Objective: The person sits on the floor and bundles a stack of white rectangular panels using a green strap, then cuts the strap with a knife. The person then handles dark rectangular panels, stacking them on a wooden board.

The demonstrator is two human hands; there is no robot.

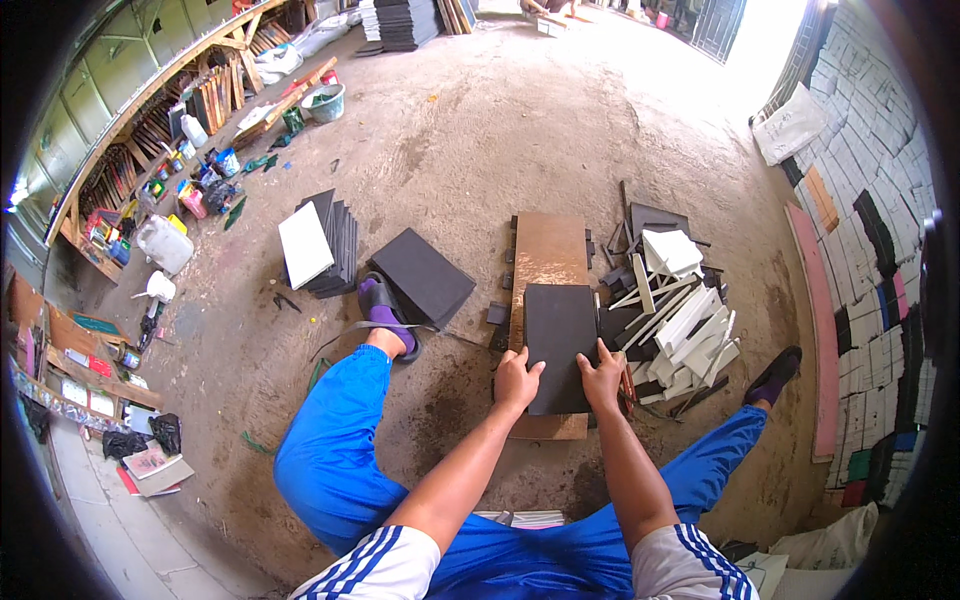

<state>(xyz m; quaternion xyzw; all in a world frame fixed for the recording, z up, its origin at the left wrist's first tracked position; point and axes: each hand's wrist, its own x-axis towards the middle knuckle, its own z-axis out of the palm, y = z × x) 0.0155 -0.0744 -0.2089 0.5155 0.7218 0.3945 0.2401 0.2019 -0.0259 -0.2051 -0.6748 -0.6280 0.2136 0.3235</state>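
Observation:
Between my hands is a black rectangular sheet [560, 335], or a thin stack of them, lying over the near half of a worn brown wooden board [550, 245]. My left hand [517, 380] grips its left edge near the lower corner, thumb on top. On the opposite edge my right hand [602, 378] holds it the same way; the fingers underneath are partly hidden. A pile of white and black strips and offcuts [690, 325] lies just right of the board. Left of it, near my foot, rests a stack of black sheets [422, 278].
Fanned black sheets with a white sheet [305, 245] on them stand farther left. Bottles, a grey bucket [324, 103] and a wooden rack [130, 110] line the left side. White stacked blocks [880, 240] form the right wall. Another person [548, 8] is partly visible far back.

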